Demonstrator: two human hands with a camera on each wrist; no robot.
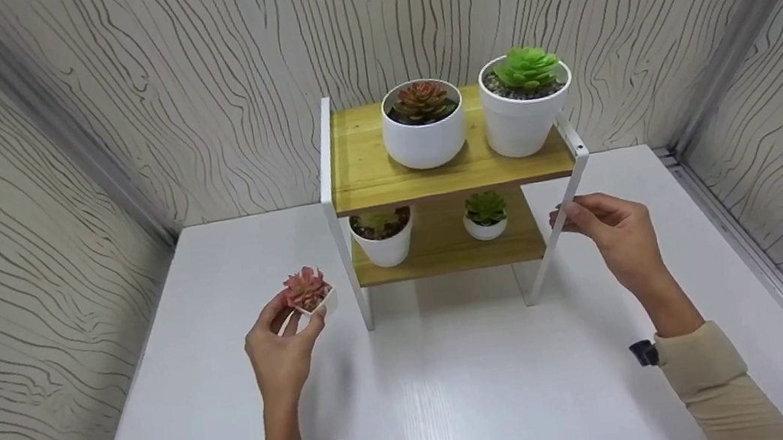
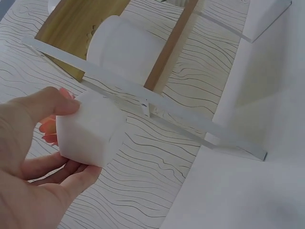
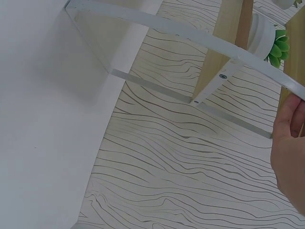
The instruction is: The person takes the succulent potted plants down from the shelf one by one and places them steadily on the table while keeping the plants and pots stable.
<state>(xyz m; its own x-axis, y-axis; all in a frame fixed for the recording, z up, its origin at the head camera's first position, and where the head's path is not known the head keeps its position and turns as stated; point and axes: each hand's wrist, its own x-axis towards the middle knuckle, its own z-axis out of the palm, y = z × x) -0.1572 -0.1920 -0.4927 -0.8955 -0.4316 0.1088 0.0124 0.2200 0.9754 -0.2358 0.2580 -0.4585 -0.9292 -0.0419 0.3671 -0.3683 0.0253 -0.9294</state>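
On the left of the head view, my left hand (image 1: 280,352) holds a small white potted succulent (image 1: 307,290) with pink leaves between thumb and fingers. It is raised beside the shelf's left side, its pot tilted. In the left wrist view the thumb lies on one side of the white pot (image 2: 90,131) and the fingers on the other. A two-tier plant shelf (image 1: 359,160) with wooden boards and a white frame stands on the table. My right hand (image 1: 625,238) pinches the shelf's right front upright (image 1: 563,216); some fingertips are hidden behind it.
The upper board bears a reddish-brown succulent in a round white pot (image 1: 425,138) and a bright green one in a taller pot (image 1: 521,123). On the lower board are a white potted plant (image 1: 386,247) and a small green succulent (image 1: 485,209). Wood-grain-patterned panels (image 1: 230,82) enclose the white table (image 1: 432,411).
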